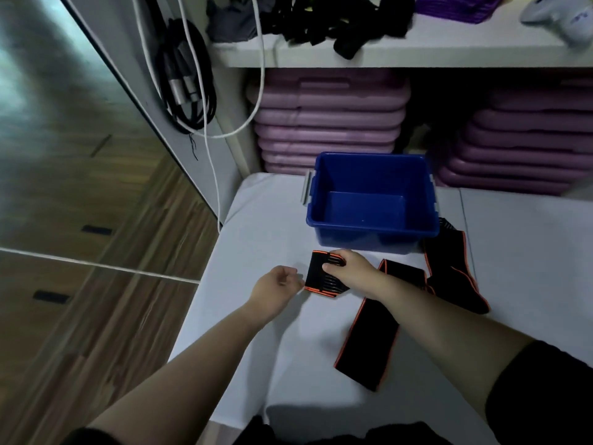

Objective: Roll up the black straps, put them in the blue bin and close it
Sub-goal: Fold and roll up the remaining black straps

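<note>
An open blue bin (372,231) stands empty on the white table, with no lid in view. In front of it lies a black strap with orange edges, its left end (319,274) folded over. My right hand (351,271) presses down on that end, fingers curled over its top. My left hand (277,289) hovers just left of the strap end, fingers apart, holding nothing. The rest of this strap (369,342) runs toward me under my right forearm. A second black strap (455,277) lies to the right, next to the bin's corner.
The white table (256,220) ends at the left against a mirrored wall. Stacked purple mats (330,123) sit behind the bin under a shelf (417,53) of dark gear. White and black cables (192,91) hang at the left.
</note>
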